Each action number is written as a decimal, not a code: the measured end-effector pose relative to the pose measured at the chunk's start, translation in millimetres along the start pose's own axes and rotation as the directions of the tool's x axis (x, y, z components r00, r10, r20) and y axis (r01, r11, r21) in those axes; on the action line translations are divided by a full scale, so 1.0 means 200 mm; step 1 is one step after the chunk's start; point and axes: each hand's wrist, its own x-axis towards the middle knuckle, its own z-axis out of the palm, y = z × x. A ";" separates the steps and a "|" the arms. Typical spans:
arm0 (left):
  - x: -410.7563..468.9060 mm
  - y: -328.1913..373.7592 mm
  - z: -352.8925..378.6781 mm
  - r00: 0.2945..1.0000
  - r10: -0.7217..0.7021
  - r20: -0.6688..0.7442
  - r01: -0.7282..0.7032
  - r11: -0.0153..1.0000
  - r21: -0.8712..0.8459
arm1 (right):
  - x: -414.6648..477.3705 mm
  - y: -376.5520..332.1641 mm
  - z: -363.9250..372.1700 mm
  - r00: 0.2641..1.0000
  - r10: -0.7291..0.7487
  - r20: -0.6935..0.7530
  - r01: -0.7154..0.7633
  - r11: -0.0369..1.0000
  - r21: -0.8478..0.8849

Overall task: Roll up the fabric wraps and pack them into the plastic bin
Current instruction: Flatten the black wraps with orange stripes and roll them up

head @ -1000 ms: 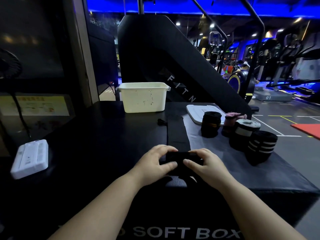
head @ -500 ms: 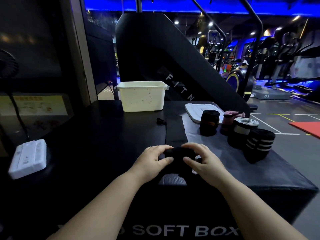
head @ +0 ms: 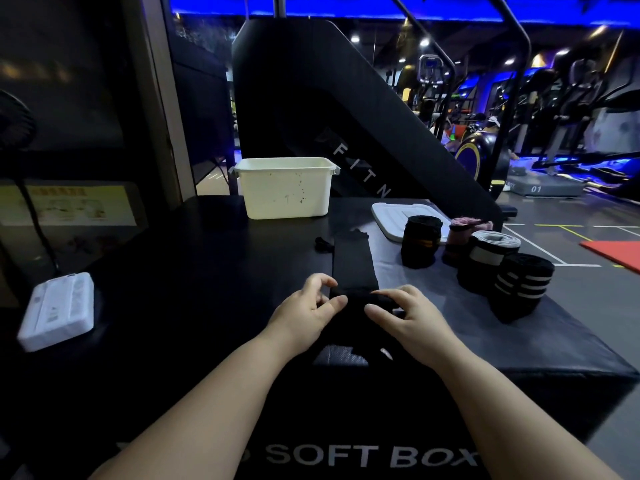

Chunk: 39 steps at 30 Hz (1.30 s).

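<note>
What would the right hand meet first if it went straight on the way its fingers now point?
The right hand would meet the rolled end of the black wrap, which its fingers touch; past that, probably the left hand.

White device (head: 57, 310) at left, black soft box (head: 194, 258), red floor mat (head: 620, 252)

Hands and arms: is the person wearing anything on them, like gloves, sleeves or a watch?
Nothing visible. The left hand and right hand are bare, no gloves, rings or watch; the left forearm and right forearm show no sleeves.
</note>
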 end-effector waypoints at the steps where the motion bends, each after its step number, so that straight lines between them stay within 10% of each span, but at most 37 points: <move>1: 0.00 0.00 0.00 1.000 -0.005 -0.001 0.005 1.000 -0.002 | 0.01 0.00 0.00 1.000 0.012 0.000 -0.012 1.000 0.010; 39: -0.02 0.02 -0.02 0.999 0.027 0.042 -0.027 1.000 -0.009 | -0.01 0.01 -0.01 1.000 -0.024 0.001 0.024 0.991 0.132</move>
